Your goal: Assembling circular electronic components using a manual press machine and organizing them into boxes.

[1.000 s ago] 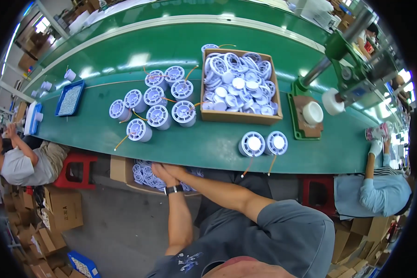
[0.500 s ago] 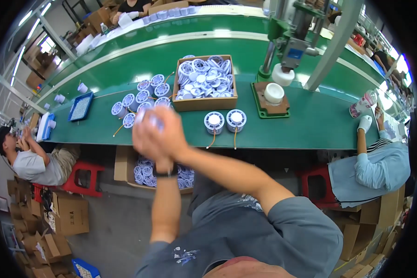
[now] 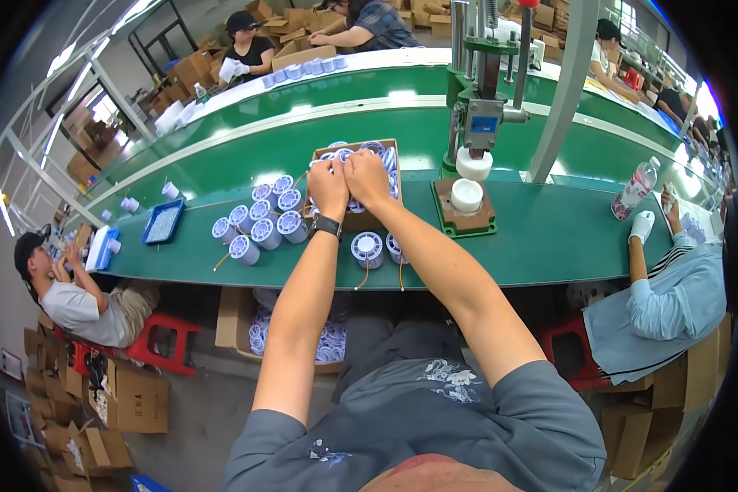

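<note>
Both my hands are side by side over the cardboard box [image 3: 354, 222] of loose white round plastic parts [image 3: 375, 148]. My left hand [image 3: 328, 190], with a dark band on its wrist, is closed, fingers curled downward. Closed too, my right hand [image 3: 366, 176] touches or nearly touches it. Whatever the fingers hold is hidden beneath the knuckles. Just in front of the box stand two white cylindrical housings with slotted tops and orange wires: one housing [image 3: 367, 249] in full view, another housing [image 3: 395, 248] partly behind my right forearm. Several similar housings [image 3: 265, 232] are grouped left of the box.
A green hand press [image 3: 465, 205] with a white round block stands right of the box. Beyond it are a grey post [image 3: 562, 98] and a bottle [image 3: 635, 189]. A blue tray [image 3: 163, 221] lies at left. Co-workers sit at both sides. Under the bench is another parts box [image 3: 234, 324].
My hands have moved from above the bench, left of centre, forward and right to the box. The view has tilted up, showing more of the far side.
</note>
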Demonstrator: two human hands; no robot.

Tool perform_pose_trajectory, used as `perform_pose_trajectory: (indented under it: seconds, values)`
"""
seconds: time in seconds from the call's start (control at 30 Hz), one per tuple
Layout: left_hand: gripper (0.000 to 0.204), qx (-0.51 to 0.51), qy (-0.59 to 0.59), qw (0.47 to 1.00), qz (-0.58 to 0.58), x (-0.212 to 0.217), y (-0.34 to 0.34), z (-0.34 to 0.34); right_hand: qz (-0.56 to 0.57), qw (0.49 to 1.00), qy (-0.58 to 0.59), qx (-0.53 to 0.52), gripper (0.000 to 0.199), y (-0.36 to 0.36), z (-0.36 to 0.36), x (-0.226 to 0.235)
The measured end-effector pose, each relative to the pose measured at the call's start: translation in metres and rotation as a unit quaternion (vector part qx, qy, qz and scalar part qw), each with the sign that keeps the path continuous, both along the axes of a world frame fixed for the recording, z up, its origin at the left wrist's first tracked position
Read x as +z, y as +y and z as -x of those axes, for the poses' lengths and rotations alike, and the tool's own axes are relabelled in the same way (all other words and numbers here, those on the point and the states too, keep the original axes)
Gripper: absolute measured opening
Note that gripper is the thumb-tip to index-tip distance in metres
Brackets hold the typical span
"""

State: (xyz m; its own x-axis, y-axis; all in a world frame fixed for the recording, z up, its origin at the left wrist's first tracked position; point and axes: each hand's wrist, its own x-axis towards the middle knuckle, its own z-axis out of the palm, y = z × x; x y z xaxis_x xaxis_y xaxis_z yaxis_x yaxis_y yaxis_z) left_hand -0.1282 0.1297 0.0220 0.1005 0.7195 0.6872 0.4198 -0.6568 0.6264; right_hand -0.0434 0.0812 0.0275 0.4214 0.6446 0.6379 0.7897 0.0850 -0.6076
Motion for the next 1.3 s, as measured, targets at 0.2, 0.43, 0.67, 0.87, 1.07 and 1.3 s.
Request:
perform_pose_trajectory:
  seconds: [0.2, 0.43, 0.67, 0.87, 1.07, 1.3]
  values:
    - [0.025, -0.019, 0.118, 0.987, -0.109, -0.006, 0.006, 0.009, -0.006, 0.994, -0.1, 0.047, 0.021, -0.014, -0.017, -0.006]
    - [0.024, -0.121, 0.051, 0.991, 0.007, 0.015, -0.013, 0.029, 0.099, 0.974, -0.063, 0.193, 0.022, -0.052, -0.039, 0.017]
    - [0.024, -0.027, 0.082, 0.975, -0.205, 0.024, 0.008, 0.034, 0.003, 0.974, -0.185, 0.133, 0.036, -0.036, -0.048, 0.016]
    - [0.026, -0.129, 0.211, 0.96, -0.134, -0.001, 0.019, 0.036, 0.165, 0.955, -0.21, 0.126, 0.039, -0.044, -0.034, 0.01]
    - [0.026, -0.136, 0.178, 0.972, -0.07, 0.001, 0.008, 0.045, 0.077, 0.965, -0.207, 0.14, 0.037, -0.029, -0.04, -0.009]
    - [0.032, -0.285, -0.096, 0.953, -0.046, 0.047, -0.071, 0.157, 0.033, 0.979, -0.117, 0.162, 0.038, -0.066, -0.04, 0.039]
